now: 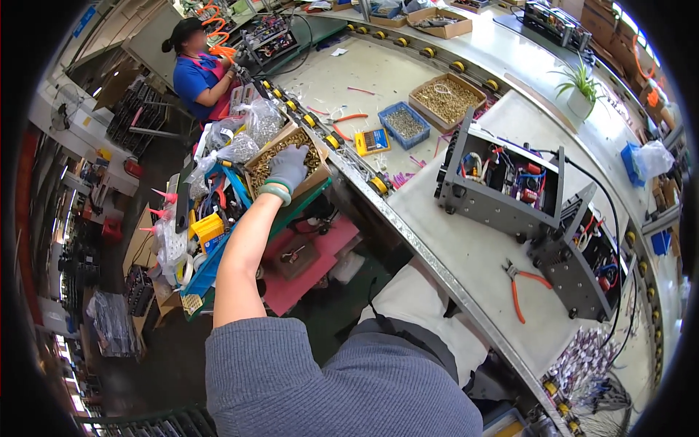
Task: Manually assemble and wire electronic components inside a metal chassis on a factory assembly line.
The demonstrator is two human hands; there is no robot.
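Note:
My left hand [290, 166], in a grey glove with a green cuff, reaches down into a cardboard box [322, 172] of small brass-coloured metal parts [263, 162]. Its fingers curl into the parts, and whatever they grip is hidden beneath the hand. My right hand is outside the picture. Clear plastic bags [261, 120] lie against the box's far side. Next to it on the left is a blue bin [207, 264] crowded with tools and a yellow package [208, 229].
An open dark metal housing [502, 191] with wiring stands on the bench at right, near orange-handled pliers [526, 282]. Beyond the roller rail are a blue basket [405, 125] and a box of brass-coloured parts [445, 100]. A co-worker [200, 76] in blue stands at far left.

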